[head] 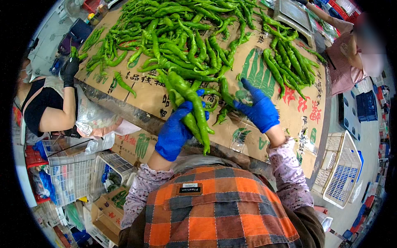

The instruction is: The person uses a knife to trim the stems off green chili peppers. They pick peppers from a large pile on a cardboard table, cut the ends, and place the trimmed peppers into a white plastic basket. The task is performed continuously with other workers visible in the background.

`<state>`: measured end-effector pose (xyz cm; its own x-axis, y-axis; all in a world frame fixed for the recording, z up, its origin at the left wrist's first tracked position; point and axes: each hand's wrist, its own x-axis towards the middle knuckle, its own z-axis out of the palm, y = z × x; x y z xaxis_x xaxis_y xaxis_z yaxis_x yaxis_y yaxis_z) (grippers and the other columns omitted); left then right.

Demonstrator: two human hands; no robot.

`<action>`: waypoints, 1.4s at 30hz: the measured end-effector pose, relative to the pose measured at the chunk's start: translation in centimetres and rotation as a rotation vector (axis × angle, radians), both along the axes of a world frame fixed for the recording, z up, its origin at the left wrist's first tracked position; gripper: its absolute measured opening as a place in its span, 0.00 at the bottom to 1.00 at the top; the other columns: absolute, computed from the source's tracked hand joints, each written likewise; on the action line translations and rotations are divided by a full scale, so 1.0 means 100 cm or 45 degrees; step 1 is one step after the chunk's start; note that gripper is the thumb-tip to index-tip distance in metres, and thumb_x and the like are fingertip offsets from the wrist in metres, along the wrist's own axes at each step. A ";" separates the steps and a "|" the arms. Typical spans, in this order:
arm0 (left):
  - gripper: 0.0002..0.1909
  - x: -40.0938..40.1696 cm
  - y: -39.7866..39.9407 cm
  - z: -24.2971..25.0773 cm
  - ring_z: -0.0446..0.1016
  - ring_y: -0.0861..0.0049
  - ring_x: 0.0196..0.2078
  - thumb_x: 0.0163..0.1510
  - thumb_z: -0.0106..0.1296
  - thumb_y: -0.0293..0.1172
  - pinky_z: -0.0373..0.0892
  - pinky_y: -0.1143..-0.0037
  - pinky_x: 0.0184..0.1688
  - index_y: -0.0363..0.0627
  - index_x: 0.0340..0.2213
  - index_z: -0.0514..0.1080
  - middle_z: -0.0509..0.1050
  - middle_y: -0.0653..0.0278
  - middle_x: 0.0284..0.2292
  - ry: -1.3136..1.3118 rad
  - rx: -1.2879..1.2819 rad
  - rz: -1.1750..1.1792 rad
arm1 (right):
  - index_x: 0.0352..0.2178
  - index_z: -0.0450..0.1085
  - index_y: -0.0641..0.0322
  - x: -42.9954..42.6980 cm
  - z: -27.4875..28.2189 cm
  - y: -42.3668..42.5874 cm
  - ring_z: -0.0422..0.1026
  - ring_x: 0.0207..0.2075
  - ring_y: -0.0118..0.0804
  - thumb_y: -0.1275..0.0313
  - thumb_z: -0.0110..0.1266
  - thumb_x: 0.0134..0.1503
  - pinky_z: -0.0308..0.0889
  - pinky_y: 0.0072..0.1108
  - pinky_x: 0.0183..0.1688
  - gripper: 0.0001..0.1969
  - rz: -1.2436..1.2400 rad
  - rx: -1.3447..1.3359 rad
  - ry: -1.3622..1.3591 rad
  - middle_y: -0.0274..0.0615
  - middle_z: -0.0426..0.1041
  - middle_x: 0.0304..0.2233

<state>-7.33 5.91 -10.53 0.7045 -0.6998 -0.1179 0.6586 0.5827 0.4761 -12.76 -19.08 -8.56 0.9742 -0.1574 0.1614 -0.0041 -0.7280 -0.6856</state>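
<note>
A bunch of long green chili peppers [194, 107] is gripped in my left hand [177, 128], which wears a blue glove. The bunch hangs over the near edge of the table with its tips toward me. My right hand [260, 108], gloved in blue too, has its thumb and index finger spread. Its thumb is beside a single green pepper [226, 91]; whether they touch I cannot tell. Beyond both hands a large heap of green peppers [173, 34] spreads over printed cardboard [279, 111]. To the right lies a smaller group of peppers [290, 62], roughly lined up.
A weighing scale [293, 20] stands at the far right of the table. One person in a black glove [69, 71] works at the left, another person [345, 59] at the right. White plastic crates [339, 170] stand on the floor right and left. A cardboard box [107, 214] sits lower left.
</note>
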 end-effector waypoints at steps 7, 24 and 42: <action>0.35 -0.006 0.013 -0.001 0.70 0.60 0.49 0.60 0.43 0.46 0.67 0.63 0.52 0.46 0.62 0.44 0.67 0.53 0.50 -0.045 -0.206 -0.024 | 0.56 0.60 0.47 0.002 -0.044 -0.013 0.73 0.40 0.53 0.57 0.62 0.46 0.69 0.35 0.39 0.35 0.137 -0.428 0.358 0.51 0.72 0.42; 0.33 -0.006 -0.004 0.001 0.64 0.65 0.55 0.60 0.44 0.39 0.63 0.64 0.56 0.48 0.62 0.45 0.62 0.55 0.53 0.023 -0.250 -0.011 | 0.51 0.61 0.64 -0.022 0.013 0.011 0.75 0.29 0.36 0.58 0.48 0.60 0.72 0.21 0.28 0.24 0.010 2.039 0.197 0.49 0.74 0.35; 0.26 -0.027 0.019 0.010 0.69 0.71 0.49 0.58 0.48 0.37 0.68 0.71 0.50 0.45 0.55 0.57 0.67 0.61 0.49 -0.017 0.142 0.319 | 0.52 0.64 0.62 -0.002 0.059 0.107 0.67 0.26 0.18 0.64 0.53 0.57 0.59 0.12 0.25 0.23 0.279 1.346 0.346 0.35 0.74 0.36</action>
